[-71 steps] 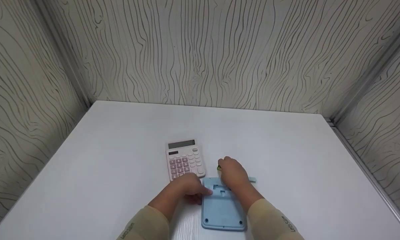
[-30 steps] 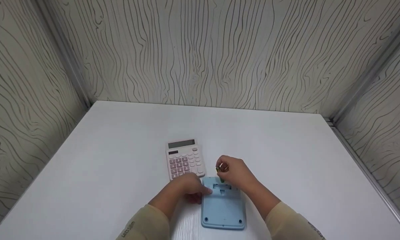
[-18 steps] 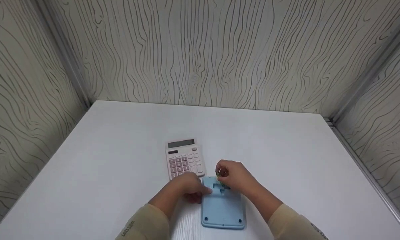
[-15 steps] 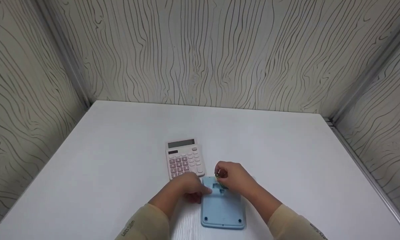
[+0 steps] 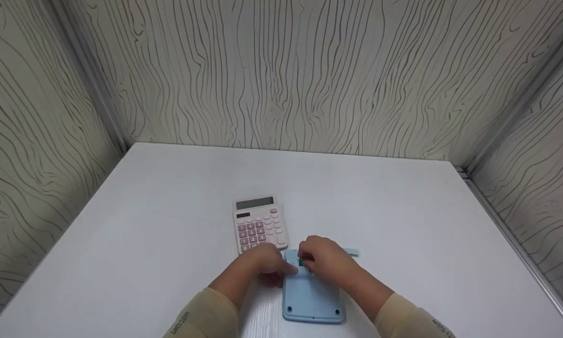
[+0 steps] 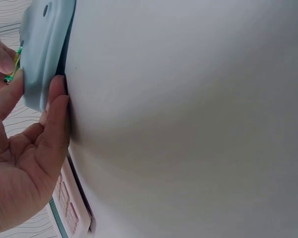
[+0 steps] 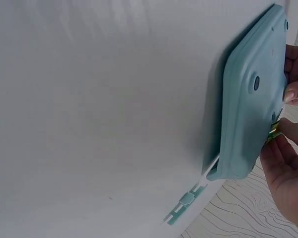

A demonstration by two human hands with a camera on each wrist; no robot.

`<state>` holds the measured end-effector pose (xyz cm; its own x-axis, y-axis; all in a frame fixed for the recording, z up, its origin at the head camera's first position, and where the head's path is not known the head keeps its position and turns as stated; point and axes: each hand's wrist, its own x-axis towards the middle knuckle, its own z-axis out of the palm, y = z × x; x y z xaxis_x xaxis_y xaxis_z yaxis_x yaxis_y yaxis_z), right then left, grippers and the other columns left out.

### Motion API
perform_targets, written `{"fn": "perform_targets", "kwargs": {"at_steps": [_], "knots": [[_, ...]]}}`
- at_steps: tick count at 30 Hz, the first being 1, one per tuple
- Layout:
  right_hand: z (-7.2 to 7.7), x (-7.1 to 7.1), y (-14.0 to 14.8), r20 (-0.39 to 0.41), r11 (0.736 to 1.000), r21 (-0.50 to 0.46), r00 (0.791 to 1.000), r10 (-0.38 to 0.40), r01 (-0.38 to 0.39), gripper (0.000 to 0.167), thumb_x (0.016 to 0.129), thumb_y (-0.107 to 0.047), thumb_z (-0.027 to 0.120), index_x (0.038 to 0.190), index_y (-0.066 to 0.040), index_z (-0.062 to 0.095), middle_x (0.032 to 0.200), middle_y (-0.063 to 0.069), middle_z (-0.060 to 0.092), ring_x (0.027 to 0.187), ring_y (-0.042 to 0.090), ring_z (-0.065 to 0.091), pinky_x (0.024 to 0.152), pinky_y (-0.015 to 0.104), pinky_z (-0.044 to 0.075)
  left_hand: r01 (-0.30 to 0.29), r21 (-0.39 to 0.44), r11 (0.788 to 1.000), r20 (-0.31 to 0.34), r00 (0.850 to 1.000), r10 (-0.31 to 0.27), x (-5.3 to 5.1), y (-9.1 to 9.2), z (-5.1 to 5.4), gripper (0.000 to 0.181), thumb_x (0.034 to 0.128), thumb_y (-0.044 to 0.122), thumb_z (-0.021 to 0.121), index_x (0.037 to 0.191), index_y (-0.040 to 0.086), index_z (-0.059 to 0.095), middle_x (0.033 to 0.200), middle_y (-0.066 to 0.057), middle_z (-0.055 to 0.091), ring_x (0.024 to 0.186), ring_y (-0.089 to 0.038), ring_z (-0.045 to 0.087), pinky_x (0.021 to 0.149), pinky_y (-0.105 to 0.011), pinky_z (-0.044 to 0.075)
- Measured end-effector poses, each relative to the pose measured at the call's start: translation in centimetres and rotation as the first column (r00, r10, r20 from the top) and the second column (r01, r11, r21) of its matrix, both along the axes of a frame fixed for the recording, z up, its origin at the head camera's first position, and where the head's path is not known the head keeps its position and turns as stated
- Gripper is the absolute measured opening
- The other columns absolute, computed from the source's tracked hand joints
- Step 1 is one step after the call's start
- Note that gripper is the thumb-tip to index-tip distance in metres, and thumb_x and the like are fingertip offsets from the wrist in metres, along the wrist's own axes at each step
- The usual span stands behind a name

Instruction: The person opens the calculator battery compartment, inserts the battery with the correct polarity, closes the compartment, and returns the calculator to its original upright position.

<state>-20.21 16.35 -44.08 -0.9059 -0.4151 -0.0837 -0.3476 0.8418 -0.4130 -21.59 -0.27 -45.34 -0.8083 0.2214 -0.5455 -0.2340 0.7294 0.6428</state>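
A light blue calculator [image 5: 313, 295] lies face down, its back and small rubber feet showing. My left hand [image 5: 265, 260] grips its left edge, thumb on the back and fingers at the side, as the left wrist view also shows. Between thumb and fingers my right hand [image 5: 326, 258] pinches a small green and gold battery [image 7: 274, 132] at the battery slot near the calculator's far end. The hand covers most of the slot, so how far in the battery sits cannot be told. A pale blue battery cover [image 7: 187, 199] lies on the table just past the calculator.
A pink calculator [image 5: 273, 230] lies face up to the left of the blue one, its lower end partly behind my left hand. The white table [image 5: 168, 188] meets wood-patterned panels [image 5: 272, 84] at the back and sides.
My right hand has come from above the calculator's far edge down toward me with the battery, to the slot. The left hand and both calculators have stayed nearly still.
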Motion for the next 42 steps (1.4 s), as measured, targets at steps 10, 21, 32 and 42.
{"fn": "perform_targets", "kwargs": {"at_steps": [10,21,32,42], "knots": [[-0.35,0.19,-0.19,-0.091,0.979,0.18,0.989,0.113,-0.095,0.007,0.087,-0.018,0.06,0.091,-0.022,0.065,0.076,-0.014,0.049,0.067,0.005,0.045,0.067,0.023,0.048,-0.007,0.002,1.0,0.002,1.0,0.007,0.0,0.07,-0.08,0.026,0.0743,0.033,0.074,0.075,0.007,0.068,0.065,-0.007,0.066,0.058,-0.019,0.063,0.055,-0.03,0.05],[-0.28,0.29,0.22,-0.096,0.986,0.136,0.989,0.114,-0.101,0.012,0.084,-0.013,0.064,0.093,-0.017,0.072,0.076,-0.011,0.055,0.067,0.005,0.046,0.068,0.023,0.049,0.01,0.005,1.0,0.015,1.0,-0.01,0.12,0.09,0.16,0.027,0.0753,0.032,0.073,0.073,0.007,0.066,0.065,-0.009,0.066,0.057,-0.02,0.063,0.054,-0.03,0.05],[-0.17,0.06,0.17,-0.054,0.992,0.115,0.997,0.052,-0.046,0.017,0.081,-0.013,0.067,0.097,-0.017,0.072,0.08,-0.011,0.06,0.068,0.003,0.049,0.067,0.022,0.05,0.026,0.006,1.0,0.008,1.0,-0.026,-0.15,-0.08,0.1,0.027,0.0761,0.033,0.073,0.074,0.006,0.067,0.066,-0.009,0.066,0.059,-0.02,0.062,0.055,-0.031,0.05],[-0.49,-0.17,0.21,-0.065,0.992,0.123,0.997,0.044,-0.036,0.015,0.084,-0.016,0.065,0.097,-0.017,0.072,0.08,-0.012,0.06,0.071,0.005,0.051,0.073,0.028,0.051,-0.012,0.005,1.0,0.007,1.0,0.012,-0.04,0.1,0.12,0.028,0.0748,0.034,0.073,0.077,0.007,0.067,0.065,-0.008,0.065,0.057,-0.02,0.063,0.054,-0.029,0.05]]}}
